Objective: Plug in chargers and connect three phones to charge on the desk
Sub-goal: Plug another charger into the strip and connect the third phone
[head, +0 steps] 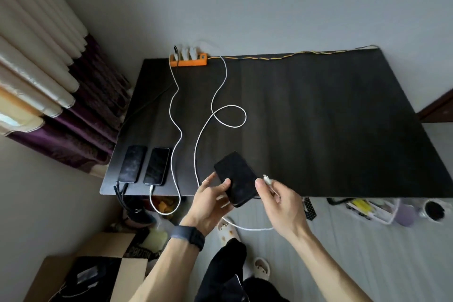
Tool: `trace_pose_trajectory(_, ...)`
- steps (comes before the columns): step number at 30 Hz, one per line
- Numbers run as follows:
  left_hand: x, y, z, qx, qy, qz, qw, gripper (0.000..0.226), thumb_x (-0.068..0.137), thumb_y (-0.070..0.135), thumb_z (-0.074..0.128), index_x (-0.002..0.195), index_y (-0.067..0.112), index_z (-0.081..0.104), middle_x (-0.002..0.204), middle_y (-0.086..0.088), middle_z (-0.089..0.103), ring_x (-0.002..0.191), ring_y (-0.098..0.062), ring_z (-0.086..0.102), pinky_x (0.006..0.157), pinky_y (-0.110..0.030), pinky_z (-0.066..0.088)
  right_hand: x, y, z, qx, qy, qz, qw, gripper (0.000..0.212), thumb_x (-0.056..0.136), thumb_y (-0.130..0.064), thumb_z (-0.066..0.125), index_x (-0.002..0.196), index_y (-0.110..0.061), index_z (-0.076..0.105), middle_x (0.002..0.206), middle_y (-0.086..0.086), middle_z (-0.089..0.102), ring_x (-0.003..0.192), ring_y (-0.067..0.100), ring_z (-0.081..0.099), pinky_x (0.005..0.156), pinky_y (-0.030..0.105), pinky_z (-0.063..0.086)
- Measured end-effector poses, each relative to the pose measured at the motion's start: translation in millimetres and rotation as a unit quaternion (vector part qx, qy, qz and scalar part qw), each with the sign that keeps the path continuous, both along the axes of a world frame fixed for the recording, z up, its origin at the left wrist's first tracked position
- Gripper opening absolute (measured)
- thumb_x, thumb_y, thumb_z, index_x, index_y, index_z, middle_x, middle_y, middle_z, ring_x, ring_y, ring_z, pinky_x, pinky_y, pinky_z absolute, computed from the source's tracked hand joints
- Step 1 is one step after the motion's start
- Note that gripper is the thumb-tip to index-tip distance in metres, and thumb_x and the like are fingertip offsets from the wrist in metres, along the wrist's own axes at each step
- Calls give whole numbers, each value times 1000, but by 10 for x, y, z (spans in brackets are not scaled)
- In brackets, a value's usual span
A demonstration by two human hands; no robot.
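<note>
While two phones already lie connected at the left front corner of the desk [318, 130], the last step is in hand. The left hand [210, 201] grips the third phone [236, 179] above the front edge, and the right hand [282, 201] pinches the white cable [196, 154] just behind its plug [266, 178]. Next, I judge, the plug must be turned and aligned to the phone's port. The orange power strip [188, 61] at the back holds white chargers. On the floor, a cardboard box [132, 270] holds dark items, not clearly seen.

Power strip [188, 59] at desk [318, 117] back edge, two phones [144, 165] front-left (side by side), third phone [236, 178] right of them.
</note>
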State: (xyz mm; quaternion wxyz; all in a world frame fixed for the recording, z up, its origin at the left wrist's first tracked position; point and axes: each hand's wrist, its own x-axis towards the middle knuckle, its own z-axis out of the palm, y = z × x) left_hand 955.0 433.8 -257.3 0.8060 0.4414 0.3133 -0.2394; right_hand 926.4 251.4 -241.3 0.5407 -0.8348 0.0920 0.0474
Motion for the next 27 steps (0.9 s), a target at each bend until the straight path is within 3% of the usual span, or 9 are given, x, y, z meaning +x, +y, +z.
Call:
trace_pose_trajectory(1,9,9,50,-6,-12,9,1000,38,93,4,63,127,19,60,115,-19,73,101,-35,71,97,-51,54,-40,-35,21,28,14,-6,999,46,99,-52,48,64,-23,51,58,-15,52,58,0,52,57,8,40)
trace_pose_trajectory(3,-38,-19,169,-25,-29,39,998,23,96,0,57,114,12,63,88,-16,76,72,-25,75,63,-35,62,-186,-148,82,74,42,-14,996,48,104,-43,41,62,-23,53,80,-21,65,77,-13,60,69,0,40)
trace_pose_trajectory(5,-36,-6,265,-32,-28,65,997,16,98,0,54,106,11,62,67,-7,72,51,-14,67,46,-23,53,-285,-240,135,86,36,-8,996,48,105,-40,41,64,-16,50,103,-28,68,91,-17,61,74,-2,38)
trace_pose_trajectory(8,-36,26,399,-39,-25,88,995,19,96,1,58,113,9,60,80,-8,73,61,-13,68,49,-23,54,-433,-316,225,96,-9,3,995,38,104,-38,47,81,-14,66,80,-30,64,65,12,56,65,7,43)
trace_pose_trajectory(10,-27,26,444,-48,-26,100,993,38,94,1,61,130,10,51,100,-7,62,81,-13,58,59,-28,61,-504,-318,298,113,-45,4,993,22,102,-37,54,97,-30,74,67,-17,60,57,7,48,59,13,40)
trace_pose_trajectory(14,-34,-36,455,-51,-26,100,993,57,92,1,63,145,8,41,118,-11,57,107,-20,44,67,-31,62,-576,-276,349,137,-63,-11,989,13,98,-33,63,94,-35,75,71,-6,71,63,8,54,57,19,41)
trace_pose_trajectory(20,-76,-192,494,-46,-27,41,998,11,94,2,61,98,13,62,81,-3,76,74,-14,72,53,-24,57,-675,-224,379,114,-89,-40,989,14,96,-22,66,95,-33,76,73,-8,74,69,-1,66,62,7,43)
trace_pose_trajectory(24,-136,-272,480,-67,-25,24,997,9,93,3,64,95,12,66,87,-9,78,72,-18,76,56,-25,58,-741,-164,354,60,-102,-52,992,15,95,-26,67,93,-39,74,72,-10,73,68,7,69,57,16,47)
trace_pose_trajectory(27,-152,-306,493,-87,-33,16,996,10,92,3,63,98,9,69,93,-11,78,77,-19,76,59,-26,59,-753,-107,340,20,-114,-58,992,7,96,-30,64,96,-33,71,70,-14,72,60,4,64,53,9,40)
